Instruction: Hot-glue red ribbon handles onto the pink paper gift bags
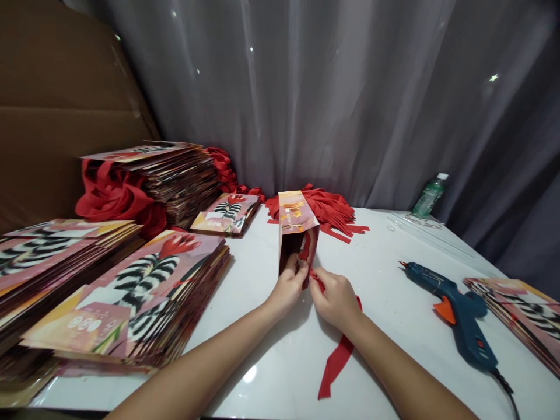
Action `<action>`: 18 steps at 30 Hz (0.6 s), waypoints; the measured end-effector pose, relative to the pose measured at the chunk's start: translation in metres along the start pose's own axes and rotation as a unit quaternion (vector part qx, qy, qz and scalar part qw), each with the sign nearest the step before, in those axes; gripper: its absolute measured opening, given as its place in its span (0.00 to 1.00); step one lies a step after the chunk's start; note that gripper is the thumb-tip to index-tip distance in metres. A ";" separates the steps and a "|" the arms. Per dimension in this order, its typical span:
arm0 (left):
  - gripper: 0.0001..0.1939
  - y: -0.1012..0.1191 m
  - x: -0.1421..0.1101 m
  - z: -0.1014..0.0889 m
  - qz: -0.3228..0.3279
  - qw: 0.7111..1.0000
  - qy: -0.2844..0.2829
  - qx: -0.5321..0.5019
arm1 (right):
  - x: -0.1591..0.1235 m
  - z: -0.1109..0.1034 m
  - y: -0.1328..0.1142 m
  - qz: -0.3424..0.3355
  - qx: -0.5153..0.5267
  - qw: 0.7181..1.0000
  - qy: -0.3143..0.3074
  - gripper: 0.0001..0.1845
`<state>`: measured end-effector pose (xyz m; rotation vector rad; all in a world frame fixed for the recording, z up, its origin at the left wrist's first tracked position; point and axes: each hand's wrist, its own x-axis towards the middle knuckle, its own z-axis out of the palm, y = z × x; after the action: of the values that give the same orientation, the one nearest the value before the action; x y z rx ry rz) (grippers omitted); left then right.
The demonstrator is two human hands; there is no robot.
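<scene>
A printed paper bag (298, 211) lies on its side in the middle of the white table, its open mouth facing me. My left hand (286, 286) is closed at that mouth, thumb and fingers pinching the rim of the bag's right side, fingertips partly inside. My right hand (335, 296) is closed on a red ribbon (336, 366), whose end it holds against the outside of the same side. The ribbon's tail passes under my right wrist and lies on the table. What lies between my left fingertips is partly hidden.
Stacks of printed bags (149, 286) fill the left, with a taller pile (184, 181) behind. Red ribbons (332, 210) are heaped beyond the bag. At right are a blue glue gun (455, 309) with a cord, a green bottle (431, 195) and more bags (525, 309). A grey curtain (306, 99) hangs behind.
</scene>
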<state>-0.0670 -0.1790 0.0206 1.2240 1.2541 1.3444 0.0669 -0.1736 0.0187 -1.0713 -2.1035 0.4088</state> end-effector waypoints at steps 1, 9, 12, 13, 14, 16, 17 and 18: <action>0.19 -0.001 0.000 0.000 0.004 1.000 0.001 0.008 | 0.000 -0.001 0.000 0.002 -0.009 1.000 -0.008 0.12; 0.13 -0.005 0.000 -0.003 0.040 0.997 0.006 0.065 | 0.004 -0.005 -0.001 0.085 0.038 0.993 -0.069 0.15; 0.14 -0.003 -0.002 -0.002 0.043 0.996 -0.005 0.080 | 0.005 -0.006 0.001 0.098 0.073 0.989 -0.079 0.15; 0.14 -0.003 -0.002 -0.002 0.045 0.995 -0.007 0.085 | 0.005 -0.006 0.001 0.099 0.079 0.989 -0.082 0.15; 0.14 -0.003 -0.002 -0.001 0.047 0.995 -0.009 0.089 | 0.005 -0.006 0.002 0.100 0.083 0.988 -0.085 0.15; 0.14 -0.003 -0.003 -0.001 0.054 0.994 -0.009 0.096 | 0.006 -0.007 0.003 0.103 0.087 0.987 -0.092 0.15; 0.14 -0.003 -0.003 -0.001 0.058 0.993 -0.009 0.100 | 0.007 -0.007 0.004 0.105 0.088 0.986 -0.096 0.16; 0.14 -0.004 -0.003 0.000 0.060 0.993 -0.011 0.104 | 0.007 -0.007 0.004 0.106 0.088 0.985 -0.101 0.16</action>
<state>-0.0671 -0.1818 0.0165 1.4756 1.3502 1.3062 0.0715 -0.1656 0.0244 -1.1940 -2.0849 0.8227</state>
